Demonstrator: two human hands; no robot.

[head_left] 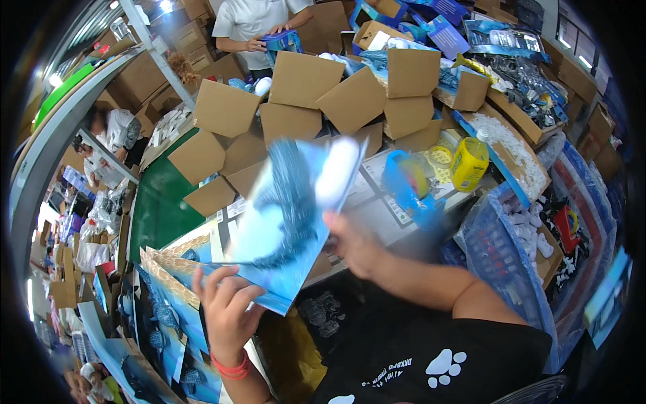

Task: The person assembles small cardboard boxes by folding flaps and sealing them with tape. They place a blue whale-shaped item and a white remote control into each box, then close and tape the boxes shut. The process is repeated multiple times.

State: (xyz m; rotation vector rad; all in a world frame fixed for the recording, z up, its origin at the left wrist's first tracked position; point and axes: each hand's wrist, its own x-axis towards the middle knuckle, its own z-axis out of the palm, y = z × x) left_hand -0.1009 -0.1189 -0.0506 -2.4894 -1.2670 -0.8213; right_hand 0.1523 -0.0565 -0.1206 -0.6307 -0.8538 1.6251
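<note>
A blue printed card [259, 212], smeared by motion, is tilted in front of me. On it sit a dark teal ridged toy figure [289, 202], whose exact kind is blurred, and a smooth white rounded piece [338, 172]. My right hand [353, 246] grips the card's right edge, thumb on the front, its other fingers largely hidden. At the card's lower left corner is my left hand [232, 306], a red band on its wrist, its fingers curled against the edge. Beside it at lower left stand several similar blue cards [171, 316] with teal figures on them.
Open cardboard boxes [296, 81] crowd the far side of the table. A yellow bottle [470, 161] stands by a blue plastic item [410, 182] at right. Plastic-lined crates [505, 249] of white parts are at my right. Another person [259, 34] handles a blue box across the table.
</note>
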